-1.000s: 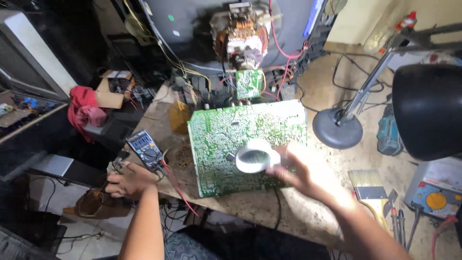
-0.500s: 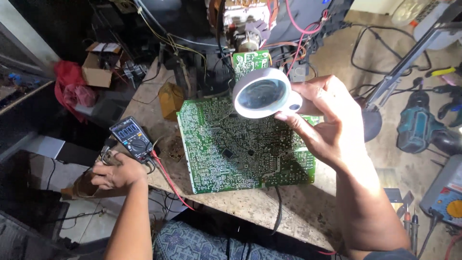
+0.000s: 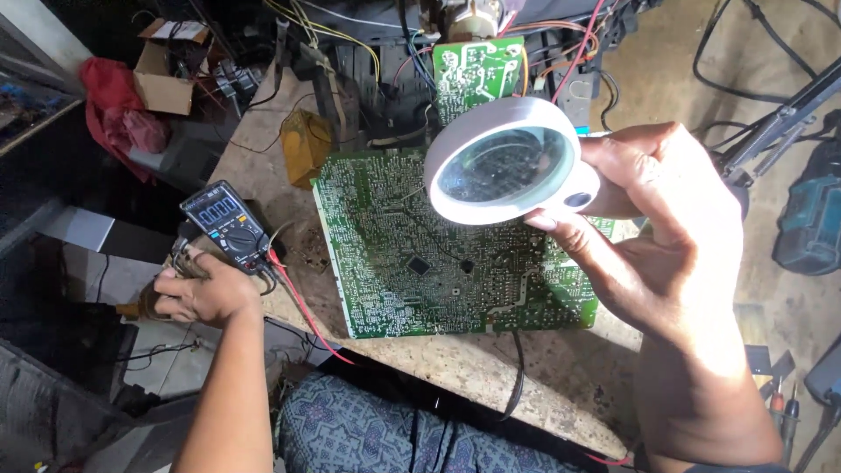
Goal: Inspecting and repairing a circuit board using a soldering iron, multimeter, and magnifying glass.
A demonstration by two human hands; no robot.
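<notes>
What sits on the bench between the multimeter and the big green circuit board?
In the head view, mostly bare, dusty benchtop separates the multimeter from the circuit board; a red lead trails from the meter there.

Green circuit board (image 3: 438, 254); white magnifier (image 3: 512, 162); red rag (image 3: 118, 114).

A worn, pale stone-like worktop (image 3: 491, 368) carries a large green circuit board (image 3: 420, 263) between the hands, a black digital multimeter (image 3: 223, 223) just above the left hand (image 3: 206, 293), and a yellow block (image 3: 302, 144) beyond.

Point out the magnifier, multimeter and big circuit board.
magnifier (image 3: 505, 165), head view, on the lens
multimeter (image 3: 224, 224), head view, on its dial face
big circuit board (image 3: 412, 263), head view, on its green solder side
</notes>
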